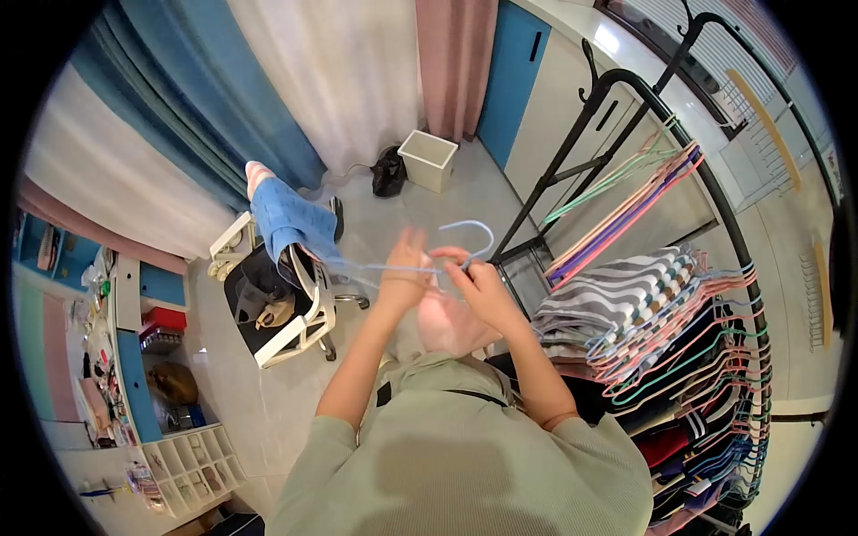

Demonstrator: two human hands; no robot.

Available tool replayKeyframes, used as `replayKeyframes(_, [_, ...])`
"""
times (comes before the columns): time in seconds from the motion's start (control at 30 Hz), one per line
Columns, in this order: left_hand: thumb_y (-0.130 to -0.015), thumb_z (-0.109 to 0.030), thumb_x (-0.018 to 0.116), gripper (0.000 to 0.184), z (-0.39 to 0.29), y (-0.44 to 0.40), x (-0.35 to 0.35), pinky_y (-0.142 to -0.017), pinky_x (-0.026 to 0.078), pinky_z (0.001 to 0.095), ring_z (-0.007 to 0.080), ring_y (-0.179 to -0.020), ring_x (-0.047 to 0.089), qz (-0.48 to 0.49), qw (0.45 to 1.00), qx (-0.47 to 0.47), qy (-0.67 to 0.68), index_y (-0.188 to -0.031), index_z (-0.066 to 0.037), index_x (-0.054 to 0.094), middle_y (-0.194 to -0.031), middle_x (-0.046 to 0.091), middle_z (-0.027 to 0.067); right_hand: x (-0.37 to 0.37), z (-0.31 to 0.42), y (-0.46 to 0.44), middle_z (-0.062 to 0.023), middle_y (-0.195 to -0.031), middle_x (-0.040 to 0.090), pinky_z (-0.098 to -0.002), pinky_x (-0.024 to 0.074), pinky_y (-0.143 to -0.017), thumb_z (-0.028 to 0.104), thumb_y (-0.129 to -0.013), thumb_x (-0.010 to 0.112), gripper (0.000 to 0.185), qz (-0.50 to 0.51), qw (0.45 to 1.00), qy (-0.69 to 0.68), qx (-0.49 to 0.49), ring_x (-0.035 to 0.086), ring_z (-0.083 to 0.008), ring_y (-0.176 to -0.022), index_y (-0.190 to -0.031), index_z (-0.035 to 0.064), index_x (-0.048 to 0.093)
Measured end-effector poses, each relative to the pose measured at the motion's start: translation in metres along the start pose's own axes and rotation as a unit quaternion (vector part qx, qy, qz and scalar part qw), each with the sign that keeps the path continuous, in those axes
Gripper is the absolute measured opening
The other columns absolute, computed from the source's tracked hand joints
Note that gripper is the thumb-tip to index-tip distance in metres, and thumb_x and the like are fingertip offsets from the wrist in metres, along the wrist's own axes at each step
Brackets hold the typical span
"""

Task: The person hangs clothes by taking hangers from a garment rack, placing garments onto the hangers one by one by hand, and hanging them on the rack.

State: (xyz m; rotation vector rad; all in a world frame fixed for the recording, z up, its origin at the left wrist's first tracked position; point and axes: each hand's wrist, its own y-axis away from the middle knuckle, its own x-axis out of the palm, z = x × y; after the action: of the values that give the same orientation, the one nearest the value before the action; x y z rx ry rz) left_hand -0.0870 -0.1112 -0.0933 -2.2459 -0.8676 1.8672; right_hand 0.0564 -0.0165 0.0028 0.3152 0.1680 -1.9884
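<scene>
A light blue clothes hanger (396, 267) is held in front of my body, its hook curving up to the right. My right hand (480, 290) grips it near the base of the hook, fingers closed. Beside the hanger's left arm is my left hand (404, 279), its fingers smeared by motion, so its grip is unclear. A pale pink cloth (450, 326) hangs below both hands; how it meets the hanger is blurred.
On my right stands a black clothes rack (733, 210) with several bare hangers (617, 219) and many garments, including grey-striped ones (617, 290). Ahead left, a blue garment (290, 214) drapes over a wheeled office chair (277, 335). A white bin (429, 161) stands by the curtains.
</scene>
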Motion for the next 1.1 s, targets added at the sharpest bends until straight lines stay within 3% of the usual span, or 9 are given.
replayKeyframes(0.17, [-0.071,-0.014,0.062,0.04,-0.045,0.021,-0.031,-0.087,0.038,0.0438,0.0351,-0.104,0.046,-0.03,0.991,-0.002,0.132,-0.106,-0.003,0.048,-0.111,0.048,0.0181,0.003,-0.019,-0.024,0.0066,-0.06,0.04,-0.02,0.0257,-0.047,0.016,-0.092,0.043,0.024,-0.067,0.993,-0.079,-0.055,0.031,-0.0029,-0.053,-0.105,0.003,0.059])
replayKeyframes(0.27, [-0.066,-0.017,0.069,0.054,-0.058,0.046,-0.025,-0.089,0.037,0.0436,0.0362,-0.107,0.043,-0.033,0.978,-0.081,0.191,-0.112,-0.003,0.044,-0.112,0.044,0.0185,-0.001,-0.031,-0.033,-0.0019,-0.057,0.047,-0.027,0.0339,-0.049,0.021,-0.092,0.044,0.026,-0.094,0.995,-0.044,-0.01,0.041,-0.0093,-0.054,-0.101,0.0019,0.059])
replayKeyframes(0.4, [-0.056,-0.021,0.079,0.074,-0.062,0.07,-0.007,-0.089,0.038,0.0426,0.0367,-0.109,0.04,0.029,0.966,-0.104,0.235,-0.116,-0.004,0.038,-0.111,0.04,0.019,-0.005,-0.027,-0.044,0.0051,-0.055,0.037,-0.0222,0.0322,-0.046,0.023,-0.094,0.042,0.028,-0.103,0.982,-0.155,-0.012,0.035,-0.0039,-0.052,-0.102,0.0025,0.059])
replayKeyframes(0.47, [-0.052,-0.023,0.081,0.079,-0.064,0.077,0.006,-0.087,0.039,0.0424,0.037,-0.108,0.04,0.016,0.969,-0.108,0.22,-0.116,-0.004,0.037,-0.111,0.04,0.0191,-0.003,-0.008,-0.048,0.0076,-0.054,0.032,-0.0197,0.0344,-0.045,0.024,-0.095,0.041,0.029,-0.112,0.964,-0.24,-0.015,0.031,-0.0017,-0.05,-0.101,0.0035,0.059])
replayKeyframes(0.6, [-0.053,-0.018,0.08,0.082,-0.059,0.079,0.03,-0.086,0.039,0.043,0.0385,-0.108,0.04,-0.07,0.969,-0.157,0.176,-0.118,-0.004,0.034,-0.113,0.039,0.0193,-0.01,0.0,-0.054,0.0095,-0.056,0.029,-0.0201,0.0442,-0.049,0.026,-0.095,0.039,0.031,-0.092,0.967,-0.235,-0.038,0.028,-0.0003,-0.05,-0.103,0.0043,0.059])
replayKeyframes(0.7, [-0.062,-0.01,0.07,0.063,-0.048,0.073,0.023,-0.086,0.041,0.0431,0.0365,-0.107,0.046,-0.073,0.968,-0.162,0.178,-0.118,-0.005,0.042,-0.116,0.045,0.0156,-0.014,0.015,-0.051,0.0094,-0.056,0.028,-0.0214,0.0476,-0.051,0.026,-0.095,0.039,0.031,-0.094,0.955,-0.28,-0.018,0.027,-0.0001,-0.05,-0.104,0.0045,0.059])
replayKeyframes(0.9, [-0.075,-0.01,0.06,0.025,-0.03,0.061,-0.01,-0.068,0.047,0.0299,0.0248,-0.075,0.061,-0.032,0.921,-0.198,0.334,-0.099,-0.004,0.057,-0.08,0.062,0.0103,-0.021,-0.004,-0.053,0.0087,-0.057,0.03,-0.021,0.0391,-0.048,0.024,-0.095,0.039,0.03,-0.145,0.97,-0.187,-0.055,0.029,-0.0018,-0.05,-0.104,0.0046,0.059])
replayKeyframes(1.0, [-0.075,-0.006,0.06,0.019,-0.017,0.049,-0.033,-0.064,0.045,0.0235,0.0113,-0.067,0.056,0.108,0.809,-0.232,0.529,-0.093,-0.001,0.06,-0.073,0.061,0.0058,-0.017,-0.028,-0.057,0.0072,-0.058,0.034,-0.0213,0.0307,-0.046,0.024,-0.095,0.038,0.03,-0.167,0.978,-0.091,-0.087,0.03,-0.0029,-0.05,-0.102,0.0045,0.059])
replayKeyframes(1.1, [-0.077,-0.007,0.059,0.014,-0.011,0.025,-0.075,-0.065,0.043,0.0223,0.0063,-0.07,0.051,0.272,0.812,-0.144,0.496,-0.087,0.001,0.062,-0.074,0.06,0.0017,-0.008,-0.029,-0.053,0.0048,-0.058,0.037,-0.0208,0.0253,-0.046,0.025,-0.096,0.035,0.032,-0.188,0.977,-0.062,-0.082,0.032,-0.0036,-0.051,-0.101,0.0043,0.059])
